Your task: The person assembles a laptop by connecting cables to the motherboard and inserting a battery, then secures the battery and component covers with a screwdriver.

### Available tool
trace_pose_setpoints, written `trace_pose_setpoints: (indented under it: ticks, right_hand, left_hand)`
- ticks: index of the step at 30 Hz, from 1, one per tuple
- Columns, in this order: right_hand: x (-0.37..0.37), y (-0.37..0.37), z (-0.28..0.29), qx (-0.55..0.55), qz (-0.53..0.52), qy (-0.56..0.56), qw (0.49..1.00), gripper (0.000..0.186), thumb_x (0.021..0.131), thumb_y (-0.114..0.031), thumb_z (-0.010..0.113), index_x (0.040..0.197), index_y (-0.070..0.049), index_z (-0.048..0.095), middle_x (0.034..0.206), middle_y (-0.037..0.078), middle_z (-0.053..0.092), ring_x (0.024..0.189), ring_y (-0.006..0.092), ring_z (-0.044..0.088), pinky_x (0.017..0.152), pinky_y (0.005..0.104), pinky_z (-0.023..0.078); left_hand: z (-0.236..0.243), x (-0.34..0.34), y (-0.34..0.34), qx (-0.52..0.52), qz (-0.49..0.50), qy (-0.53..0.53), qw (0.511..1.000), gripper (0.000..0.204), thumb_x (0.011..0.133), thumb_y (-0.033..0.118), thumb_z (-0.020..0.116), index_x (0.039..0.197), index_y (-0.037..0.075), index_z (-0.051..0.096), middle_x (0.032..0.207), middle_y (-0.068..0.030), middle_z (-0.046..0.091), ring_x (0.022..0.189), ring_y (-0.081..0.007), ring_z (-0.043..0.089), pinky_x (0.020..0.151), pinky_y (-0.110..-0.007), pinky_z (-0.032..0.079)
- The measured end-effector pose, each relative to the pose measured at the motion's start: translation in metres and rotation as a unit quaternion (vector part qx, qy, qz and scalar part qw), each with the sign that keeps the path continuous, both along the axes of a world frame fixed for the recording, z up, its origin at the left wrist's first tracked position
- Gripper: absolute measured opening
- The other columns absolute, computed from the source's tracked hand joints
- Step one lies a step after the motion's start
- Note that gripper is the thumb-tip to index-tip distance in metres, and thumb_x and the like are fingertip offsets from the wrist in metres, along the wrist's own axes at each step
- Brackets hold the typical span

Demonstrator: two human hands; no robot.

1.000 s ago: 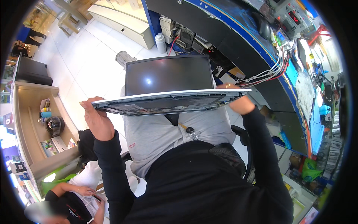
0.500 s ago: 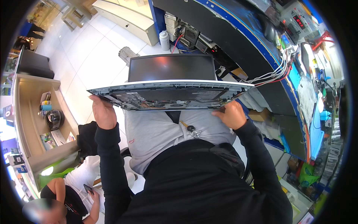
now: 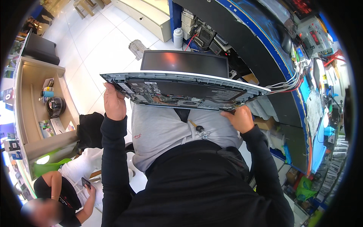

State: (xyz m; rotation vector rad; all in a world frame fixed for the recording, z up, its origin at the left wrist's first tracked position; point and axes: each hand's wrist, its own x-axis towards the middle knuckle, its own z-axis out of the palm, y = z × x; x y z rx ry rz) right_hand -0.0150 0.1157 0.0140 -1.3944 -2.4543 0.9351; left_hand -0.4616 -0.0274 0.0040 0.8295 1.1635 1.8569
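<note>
Above my lap I hold a laptop [image 3: 176, 90] with its bottom cover off, so the battery, fan and boards show. Its base is tipped up on edge, and the unlit screen [image 3: 185, 62] spreads out beyond it. My left hand [image 3: 115, 104] grips the left end of the base, thumb up along the edge and the other fingers hidden behind it. At the near right corner my right hand [image 3: 241, 119] is closed on the edge, its thumb pointing inward along the rim. Part of the laptop's far side is hidden by the raised base.
To the right runs a curved workbench [image 3: 261, 41] with a mouse, wires and a power supply [image 3: 314, 36]. A white bottle [image 3: 177, 38] stands on the tiled floor ahead. At the left are shelves with a helmet [image 3: 56, 107]; a seated person [image 3: 70, 189] below holds a phone [image 3: 86, 183].
The laptop has tilted, its right end now lower than its left, and more of its exposed insides show. Both hands stay on it. The whole view has shifted slightly.
</note>
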Motion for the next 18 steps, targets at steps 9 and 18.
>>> trace_pose_setpoints:
  ticks: [9,18]
  right_hand:
    - [-0.002,0.002,0.004,0.004,0.006,0.012,1.000,0.036,0.080,-0.018,0.088,0.105,0.004,0.076,0.094,0.025,0.075,0.088,0.0450,0.072,0.080,0.0467,0.057]
    - [0.002,0.007,0.005,0.001,0.009,0.011,1.000,0.035,0.078,-0.015,0.089,0.105,0.003,0.076,0.093,0.024,0.076,0.087,0.0436,0.072,0.078,0.0467,0.056]
  left_hand:
    - [-0.002,0.003,0.000,-0.021,0.037,-0.006,0.999,0.059,0.114,0.053,0.038,0.135,0.001,0.057,0.130,-0.0104,0.068,0.117,-0.0211,0.065,0.102,-0.037,0.049]
    - [-0.007,-0.003,-0.012,-0.108,0.063,0.089,0.988,0.058,0.114,0.054,0.038,0.126,0.002,0.058,0.117,-0.0071,0.065,0.105,-0.0175,0.059,0.093,-0.035,0.045]
